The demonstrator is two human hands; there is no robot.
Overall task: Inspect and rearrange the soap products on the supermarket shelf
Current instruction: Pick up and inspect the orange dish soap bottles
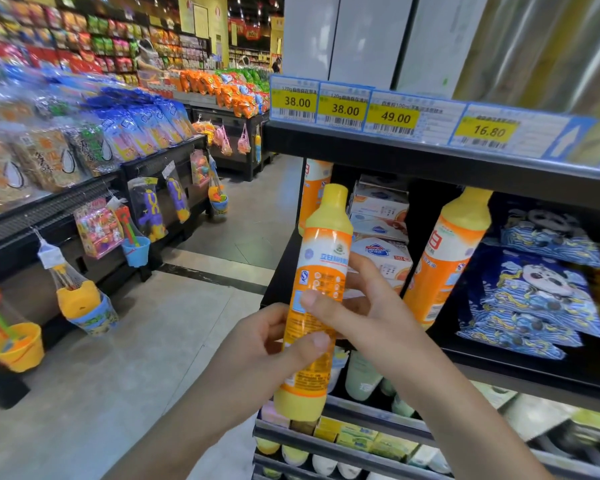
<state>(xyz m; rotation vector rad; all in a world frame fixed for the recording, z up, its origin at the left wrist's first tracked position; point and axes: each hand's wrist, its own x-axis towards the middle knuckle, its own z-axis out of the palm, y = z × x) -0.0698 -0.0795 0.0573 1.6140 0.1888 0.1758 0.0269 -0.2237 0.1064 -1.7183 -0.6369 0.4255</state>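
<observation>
The store light is bright and even over my view, the snack racks (49,109) at the left edge are smeared with blur, and the wide lens bends the shelf edge (430,157).

A dark gap (421,216) stood open on the shelf between the stacked soap boxes (381,230) and the upright orange detergent bottle (444,261). Another orange bottle (314,188) blocked the shelf's left end; blue patterned packs (530,292) filled its right. The price-tag rail (395,114) overhung the opening, and the aisle floor (174,327) lay open leftward.
</observation>
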